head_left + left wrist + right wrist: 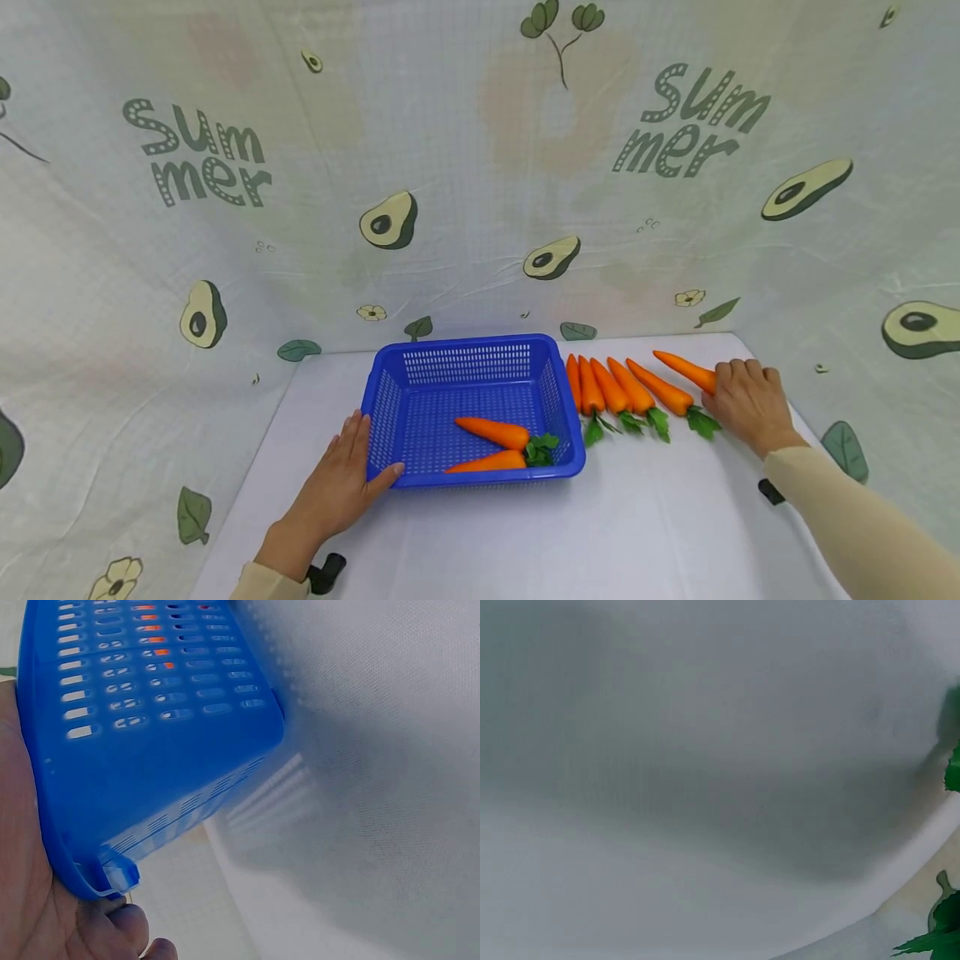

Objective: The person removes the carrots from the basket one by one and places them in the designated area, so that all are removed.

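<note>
A blue plastic basket [471,479] stands on the white table, with two carrots [493,432] inside near its front right corner. My left hand [337,479] rests against the basket's left front corner, fingers straight along the side and thumb over the front rim. In the left wrist view, the palm [22,847] lies along the basket's rim [37,787]. At the far right, my right hand [750,404] grips a carrot [686,369] by its leafy end, the tip pointing left. Green leaves [949,930] show at the right wrist view's edge; the fingers are out of that view.
Several carrots [633,387] with green tops lie in a row just right of the basket, the nearest beside its wall. A printed cloth [465,275] hangs behind the table [600,533] and along both sides.
</note>
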A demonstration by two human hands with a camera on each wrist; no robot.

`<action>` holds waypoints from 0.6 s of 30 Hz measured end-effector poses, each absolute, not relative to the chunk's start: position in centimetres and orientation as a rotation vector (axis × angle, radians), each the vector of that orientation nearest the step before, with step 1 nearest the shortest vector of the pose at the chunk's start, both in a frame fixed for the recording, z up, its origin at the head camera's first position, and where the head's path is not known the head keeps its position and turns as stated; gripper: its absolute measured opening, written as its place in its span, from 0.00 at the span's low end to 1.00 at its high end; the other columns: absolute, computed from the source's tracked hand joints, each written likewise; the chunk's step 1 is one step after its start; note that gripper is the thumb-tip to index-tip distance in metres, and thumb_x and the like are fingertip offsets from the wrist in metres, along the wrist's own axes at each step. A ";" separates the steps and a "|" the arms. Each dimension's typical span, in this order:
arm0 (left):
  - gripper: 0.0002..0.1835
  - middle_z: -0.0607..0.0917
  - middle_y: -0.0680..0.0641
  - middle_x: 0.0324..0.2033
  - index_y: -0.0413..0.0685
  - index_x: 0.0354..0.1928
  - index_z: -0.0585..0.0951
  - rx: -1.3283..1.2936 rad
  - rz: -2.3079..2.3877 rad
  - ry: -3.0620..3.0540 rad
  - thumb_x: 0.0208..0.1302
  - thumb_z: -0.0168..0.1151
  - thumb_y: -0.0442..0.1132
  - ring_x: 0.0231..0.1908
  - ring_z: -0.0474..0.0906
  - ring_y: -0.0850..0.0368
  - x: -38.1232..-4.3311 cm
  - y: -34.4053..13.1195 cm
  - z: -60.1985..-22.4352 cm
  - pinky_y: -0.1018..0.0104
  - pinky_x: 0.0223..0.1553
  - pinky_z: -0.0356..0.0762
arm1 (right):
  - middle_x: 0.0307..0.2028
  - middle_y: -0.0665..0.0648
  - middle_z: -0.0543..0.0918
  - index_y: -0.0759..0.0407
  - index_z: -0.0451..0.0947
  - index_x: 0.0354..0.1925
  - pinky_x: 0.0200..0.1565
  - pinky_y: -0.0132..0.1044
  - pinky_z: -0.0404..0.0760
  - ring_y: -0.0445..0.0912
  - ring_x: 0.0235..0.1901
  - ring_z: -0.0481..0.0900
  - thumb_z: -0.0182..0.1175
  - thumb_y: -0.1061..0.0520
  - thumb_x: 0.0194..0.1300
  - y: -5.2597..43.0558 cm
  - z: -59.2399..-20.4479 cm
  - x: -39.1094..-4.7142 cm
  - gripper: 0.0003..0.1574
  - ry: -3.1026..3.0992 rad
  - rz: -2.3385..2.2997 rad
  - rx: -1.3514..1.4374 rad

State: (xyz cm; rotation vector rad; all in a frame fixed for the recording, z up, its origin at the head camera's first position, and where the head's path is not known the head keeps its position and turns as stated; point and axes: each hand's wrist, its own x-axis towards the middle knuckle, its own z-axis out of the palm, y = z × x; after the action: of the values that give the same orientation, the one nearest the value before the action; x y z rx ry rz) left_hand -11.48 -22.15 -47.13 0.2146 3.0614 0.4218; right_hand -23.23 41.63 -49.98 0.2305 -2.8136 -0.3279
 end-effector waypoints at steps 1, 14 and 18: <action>0.61 0.46 0.30 0.83 0.29 0.82 0.48 0.215 0.420 3.061 0.72 0.46 0.77 0.82 0.45 0.30 -11.5 -22.2 -47.1 0.35 0.80 0.49 | 0.32 0.67 0.71 0.73 0.67 0.42 0.41 0.55 0.71 0.63 0.36 0.68 0.77 0.49 0.61 41.7 -50.2 -23.2 0.35 -2.813 -0.323 0.225; 0.58 0.47 0.30 0.83 0.29 0.82 0.49 0.213 0.411 3.074 0.74 0.52 0.72 0.82 0.45 0.30 -11.5 -22.1 -47.2 0.35 0.80 0.50 | 0.28 0.64 0.71 0.73 0.69 0.39 0.39 0.56 0.70 0.61 0.33 0.68 0.74 0.45 0.64 41.2 -51.4 -23.1 0.35 -2.884 -0.242 0.166; 0.57 0.48 0.29 0.83 0.29 0.82 0.49 0.216 0.411 3.085 0.74 0.54 0.71 0.82 0.46 0.30 -11.6 -22.1 -47.2 0.34 0.80 0.51 | 0.28 0.64 0.72 0.72 0.70 0.38 0.38 0.56 0.70 0.61 0.32 0.70 0.73 0.45 0.64 40.9 -51.7 -23.1 0.33 -2.877 -0.179 0.203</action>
State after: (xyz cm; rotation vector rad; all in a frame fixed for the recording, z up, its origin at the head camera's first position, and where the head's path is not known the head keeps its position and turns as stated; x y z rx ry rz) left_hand -11.62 -22.10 -47.22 0.2163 3.0851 0.4112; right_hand -23.05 40.94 -51.74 0.2028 -2.8768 -0.1790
